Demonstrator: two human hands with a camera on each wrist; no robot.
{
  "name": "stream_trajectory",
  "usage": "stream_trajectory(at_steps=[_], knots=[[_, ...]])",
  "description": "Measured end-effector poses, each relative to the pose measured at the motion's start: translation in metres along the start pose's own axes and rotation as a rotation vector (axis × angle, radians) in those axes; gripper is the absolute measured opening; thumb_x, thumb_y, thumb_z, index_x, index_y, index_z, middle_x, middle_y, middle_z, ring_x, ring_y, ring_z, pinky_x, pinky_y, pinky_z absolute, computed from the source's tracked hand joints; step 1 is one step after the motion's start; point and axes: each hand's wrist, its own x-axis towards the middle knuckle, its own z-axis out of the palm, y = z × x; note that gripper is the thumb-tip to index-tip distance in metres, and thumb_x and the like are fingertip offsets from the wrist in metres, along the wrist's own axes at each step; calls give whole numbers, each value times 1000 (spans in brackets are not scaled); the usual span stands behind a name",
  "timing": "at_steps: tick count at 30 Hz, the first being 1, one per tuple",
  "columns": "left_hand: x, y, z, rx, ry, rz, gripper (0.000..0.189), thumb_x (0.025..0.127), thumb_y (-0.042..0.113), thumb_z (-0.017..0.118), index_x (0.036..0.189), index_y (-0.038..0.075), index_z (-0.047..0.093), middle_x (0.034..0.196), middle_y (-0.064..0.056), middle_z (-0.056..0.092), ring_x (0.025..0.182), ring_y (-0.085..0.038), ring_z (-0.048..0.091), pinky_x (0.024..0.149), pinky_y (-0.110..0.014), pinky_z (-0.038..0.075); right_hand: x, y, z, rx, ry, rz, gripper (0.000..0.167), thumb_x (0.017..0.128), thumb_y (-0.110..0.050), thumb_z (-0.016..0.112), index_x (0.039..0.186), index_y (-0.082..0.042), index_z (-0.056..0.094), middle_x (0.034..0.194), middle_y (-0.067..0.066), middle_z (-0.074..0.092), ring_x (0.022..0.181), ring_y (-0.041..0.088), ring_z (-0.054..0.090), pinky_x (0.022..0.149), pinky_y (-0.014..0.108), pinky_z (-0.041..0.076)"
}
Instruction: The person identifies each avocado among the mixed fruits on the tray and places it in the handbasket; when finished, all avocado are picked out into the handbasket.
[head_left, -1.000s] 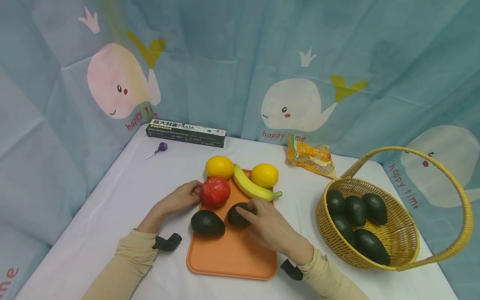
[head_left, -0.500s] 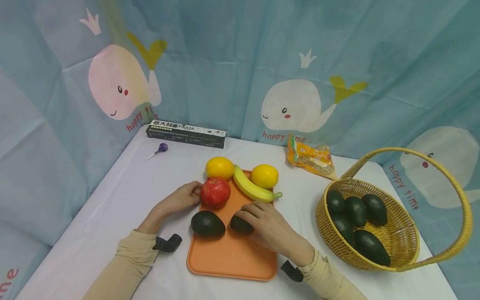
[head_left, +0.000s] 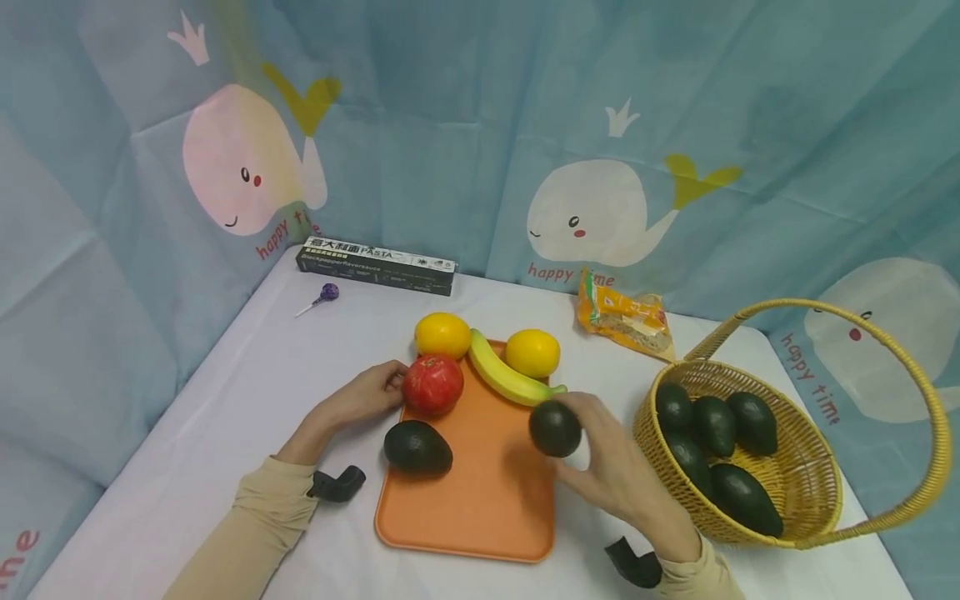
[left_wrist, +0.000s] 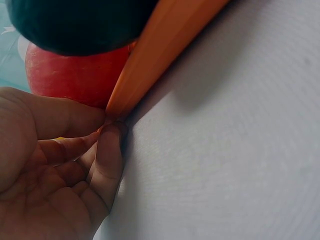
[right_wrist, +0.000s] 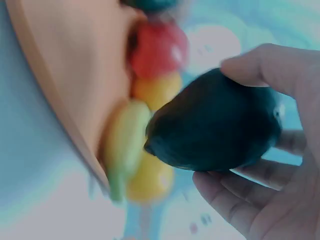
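My right hand [head_left: 618,462] grips a dark green avocado [head_left: 555,428] between thumb and fingers, above the right edge of the orange tray [head_left: 480,517]. The right wrist view shows that avocado [right_wrist: 215,125] close up. With thumb and fingertips, my left hand [left_wrist: 65,155] pinches the tray's left rim [left_wrist: 145,65], beside a red pomegranate [head_left: 432,385]. Another avocado [head_left: 417,447] lies on the tray in front of the pomegranate. A banana [head_left: 510,375] and two yellow lemons, one on the left [head_left: 442,336] and one on the right [head_left: 533,353], are at the tray's far end.
To the right stands a yellow wicker basket [head_left: 810,467] with a tall handle, holding several avocados [head_left: 742,498]. Behind the tray are a pasta box [head_left: 375,267], a purple lollipop [head_left: 328,292] and an orange snack packet [head_left: 626,318]. A blue curtain [head_left: 450,125] hangs at the back.
My right hand has taken hold of the avocado at the middle of the tray, lifted it and moved it right, toward the basket. The left hand stays at the tray's rim.
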Motion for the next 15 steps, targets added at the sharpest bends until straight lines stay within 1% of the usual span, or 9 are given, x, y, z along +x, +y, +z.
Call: stream_trajectory(at_steps=[2,5,7,8,10,11,13,14,15], knots=[[0,0,-1,6,3,2,37,88,6,52,123,-4,54,94,-10,59,87,-20,52,80,-32,45,-8,9,-17,-25,92,72,76,68,-19,85,135,-10,49,129,6,58,111,19,61,90,39,51],[1,1,-1,9,5,4,37,88,6,52,123,-4,54,94,-10,58,87,-20,52,80,-32,44,-20,21,-41,-71,208,194,81,68,-13,85,140,-10,47,127,13,59,103,26,62,80,43,50],[0,1,-1,8,5,3,37,88,6,51,123,-4,54,93,-10,58,86,-20,52,79,-31,44,-28,29,-55,-88,269,271,83,69,-10,84,143,-12,45,128,17,57,100,31,61,76,46,48],[0,2,-1,6,4,3,37,87,6,52,123,-4,54,93,-10,58,86,-20,52,79,-31,44,-31,33,-61,-94,303,307,83,69,-9,84,143,-12,46,128,18,57,101,32,61,76,43,46],[0,2,-1,3,4,2,37,87,6,52,123,-4,54,92,-9,57,86,-20,52,78,-31,44,-38,40,-72,-112,362,380,83,69,-7,83,143,-12,46,127,19,57,99,22,58,77,32,46],[0,2,-1,2,4,2,37,87,6,52,123,-5,54,92,-9,57,86,-20,51,78,-31,44,-41,44,-76,-123,384,406,82,69,-6,83,142,-11,46,127,20,57,98,17,57,77,26,44],[0,2,0,3,5,2,37,87,6,52,122,-5,54,92,-9,57,86,-20,51,78,-31,43,-47,50,-82,-146,405,453,81,69,-6,83,141,-8,47,125,21,56,94,14,53,73,14,38],[0,2,0,4,7,3,36,87,6,52,122,-5,54,92,-9,57,86,-20,51,78,-31,43,-49,53,-84,-158,398,476,80,69,-7,82,141,-6,47,125,22,55,94,15,52,74,15,39],[0,2,0,4,8,4,36,87,6,52,122,-5,55,92,-9,57,86,-20,51,78,-31,43,-51,55,-84,-169,375,496,79,71,-8,81,141,-5,46,125,23,54,95,18,52,75,18,42]])
